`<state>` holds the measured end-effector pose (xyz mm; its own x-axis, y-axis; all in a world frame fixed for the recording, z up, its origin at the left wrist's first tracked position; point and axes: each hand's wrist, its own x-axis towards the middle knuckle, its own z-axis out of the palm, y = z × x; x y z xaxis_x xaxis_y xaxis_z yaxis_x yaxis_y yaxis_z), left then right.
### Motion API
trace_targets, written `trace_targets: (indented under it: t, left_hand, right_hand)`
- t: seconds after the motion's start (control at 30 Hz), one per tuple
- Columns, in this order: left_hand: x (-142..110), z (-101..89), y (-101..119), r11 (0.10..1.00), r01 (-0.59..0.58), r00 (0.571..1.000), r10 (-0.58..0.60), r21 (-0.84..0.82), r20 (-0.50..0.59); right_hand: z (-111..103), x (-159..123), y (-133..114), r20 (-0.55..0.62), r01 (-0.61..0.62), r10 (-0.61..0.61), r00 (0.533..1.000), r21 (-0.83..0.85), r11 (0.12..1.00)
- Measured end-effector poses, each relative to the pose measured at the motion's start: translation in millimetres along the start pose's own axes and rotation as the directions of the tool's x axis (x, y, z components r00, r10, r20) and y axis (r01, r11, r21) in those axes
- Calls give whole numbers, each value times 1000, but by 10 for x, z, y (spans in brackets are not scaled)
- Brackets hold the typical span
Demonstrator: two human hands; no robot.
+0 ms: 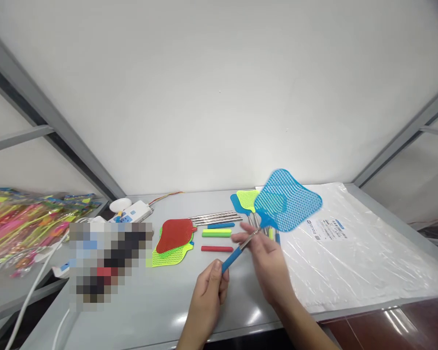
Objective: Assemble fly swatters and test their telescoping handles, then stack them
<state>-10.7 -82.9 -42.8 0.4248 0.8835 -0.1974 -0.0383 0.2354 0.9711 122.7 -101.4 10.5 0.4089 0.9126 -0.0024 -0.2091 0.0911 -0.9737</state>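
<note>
The blue fly swatter (288,200) was gripped at its handle by the left hand (207,294). Its metal shaft was pinched between the right hand's (268,262) thumb and fingers.

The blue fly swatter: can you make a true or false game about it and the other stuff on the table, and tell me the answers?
1. The left hand holds the blue handle. True.
2. The right hand is on the far tip of the blue mesh head. False: its fingers are at the metal shaft, just below the head.
3. A red swatter head lies on top of green ones. True.
4. The loose metal rods are inside a cup. False: they lie flat on the gray table.
5. The white plastic sheet is on the right side of the table. True.
</note>
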Motion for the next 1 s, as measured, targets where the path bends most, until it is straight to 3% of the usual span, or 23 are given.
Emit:
trace_targets:
  t: [0.07, 0.13, 0.2, 0.3, 0.4, 0.5, 0.63, 0.73, 1.0]
  left_hand:
    - [28, 110, -24, 996, 55, 998, -58, -76, -35]
    - [56, 202, 16, 997, 73, 997, -73, -14, -19]
    - [91, 229, 106, 983, -27, 998, 16, 179, 66]
    - [161, 118, 249, 838, -300, 954, 252, 456, 165]
    - [245, -105, 323, 725, -378, 913, 396, 576, 100]
    - [311, -322, 322, 668, -355, 878, 478, 654, -13]
    - [316, -464, 252, 618, -339, 821, 563, 709, -98]
    - [288, -445, 200, 563, -386, 791, 610, 730, -52]
    - [292, -345, 161, 492, -491, 755, 652, 719, 69]
  right_hand:
    - [63, -38, 51, 155, -61, 66, 986, -39, 997]
    - [63, -51, 106, 208, -83, 103, 973, -103, 991]
    - [-46, -14, 128, 136, -43, 73, 988, -210, 977]
    - [-374, 115, 71, -78, 45, -92, 993, -471, 881]
    - [-690, 232, -10, -236, -45, -207, 949, -754, 656]
    - [-834, 287, 3, -267, -138, -202, 942, -859, 493]
    - [-841, 319, 123, -273, -157, -218, 937, -887, 435]
    - [-816, 330, 172, -278, -199, -175, 944, -909, 367]
    - [-667, 268, 129, -145, -145, -11, 989, -989, 6]
